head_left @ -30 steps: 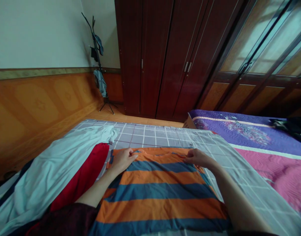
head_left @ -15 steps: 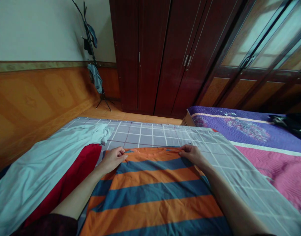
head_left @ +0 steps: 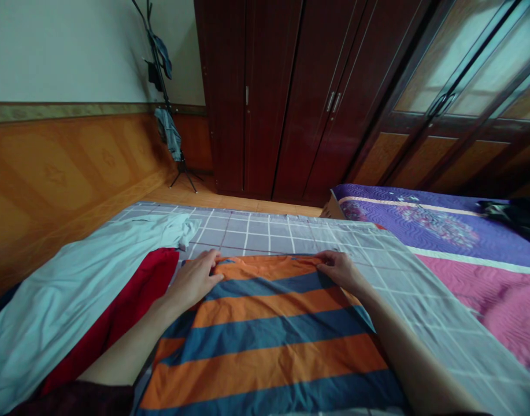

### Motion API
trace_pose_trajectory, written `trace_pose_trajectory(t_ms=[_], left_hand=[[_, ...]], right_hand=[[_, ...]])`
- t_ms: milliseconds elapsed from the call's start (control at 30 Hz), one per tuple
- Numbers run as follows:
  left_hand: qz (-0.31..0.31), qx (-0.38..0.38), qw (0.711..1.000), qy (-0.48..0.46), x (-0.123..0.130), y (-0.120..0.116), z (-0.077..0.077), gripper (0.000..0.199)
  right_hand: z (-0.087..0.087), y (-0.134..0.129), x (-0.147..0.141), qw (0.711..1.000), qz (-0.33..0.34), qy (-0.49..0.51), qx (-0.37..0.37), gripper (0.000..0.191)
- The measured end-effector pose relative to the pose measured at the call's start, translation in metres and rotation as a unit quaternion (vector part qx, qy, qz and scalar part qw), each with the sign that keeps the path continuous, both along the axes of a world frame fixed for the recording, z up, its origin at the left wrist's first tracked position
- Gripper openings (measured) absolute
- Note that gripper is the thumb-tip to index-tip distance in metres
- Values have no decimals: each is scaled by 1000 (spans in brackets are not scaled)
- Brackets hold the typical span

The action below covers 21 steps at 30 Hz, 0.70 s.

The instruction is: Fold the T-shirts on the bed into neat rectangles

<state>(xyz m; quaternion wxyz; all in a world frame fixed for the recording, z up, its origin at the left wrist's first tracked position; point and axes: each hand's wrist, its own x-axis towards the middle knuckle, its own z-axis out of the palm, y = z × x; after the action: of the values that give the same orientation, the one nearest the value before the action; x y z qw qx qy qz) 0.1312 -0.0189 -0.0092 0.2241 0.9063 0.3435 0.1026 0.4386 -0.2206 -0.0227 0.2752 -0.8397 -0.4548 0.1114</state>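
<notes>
An orange and blue striped shirt (head_left: 269, 323) lies spread on a grey checked bed sheet (head_left: 265, 231), its collar edge away from me. At the shirt's left shoulder, my left hand (head_left: 199, 277) rests with thumb and fingers apart at the cloth's edge. My right hand (head_left: 339, 269) pinches the cloth at the right shoulder, thumb and fingers together. Left of the shirt lie a pale blue garment (head_left: 82, 271) and a red cloth (head_left: 139, 294) partly under it.
A second bed with a purple and pink cover (head_left: 455, 237) stands at the right, with dark clothing (head_left: 516, 216) on it. Behind are a dark red wardrobe (head_left: 265, 104) and a coat rack (head_left: 163, 86) with hanging items.
My left hand has opened its fingers a little at the shirt's shoulder. The right hand stays at its shoulder. The view has shifted slightly, and a bit of sheet now shows below the shirt.
</notes>
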Motion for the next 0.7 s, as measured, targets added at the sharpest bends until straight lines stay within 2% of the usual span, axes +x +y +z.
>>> trace_pose_trajectory(t_ms=[67, 100, 200, 267, 400, 533, 700], left_hand=[[-41, 64, 997, -10, 2, -16, 11, 25], [-80, 65, 995, -7, 2, -26, 16, 22], [-229, 3, 972, 43, 3, -55, 25, 11], [-298, -33, 951, 79, 3, -71, 26, 10], [-315, -57, 942, 103, 3, -85, 23, 16], [-318, -68, 941, 98, 4, -81, 17, 15], [-315, -76, 942, 88, 1, -78, 16, 16]], right_hand=[[6, -3, -5, 999, -16, -39, -4, 27], [10, -5, -8, 998, -18, -67, -10, 27], [16, -6, -23, 983, 15, -172, -54, 26], [15, -3, -32, 971, 37, -221, -81, 26], [4, 5, -40, 965, 23, -244, -95, 27], [-3, 9, -37, 959, -8, -262, -107, 33], [-4, 12, -34, 954, -21, -274, -121, 35]])
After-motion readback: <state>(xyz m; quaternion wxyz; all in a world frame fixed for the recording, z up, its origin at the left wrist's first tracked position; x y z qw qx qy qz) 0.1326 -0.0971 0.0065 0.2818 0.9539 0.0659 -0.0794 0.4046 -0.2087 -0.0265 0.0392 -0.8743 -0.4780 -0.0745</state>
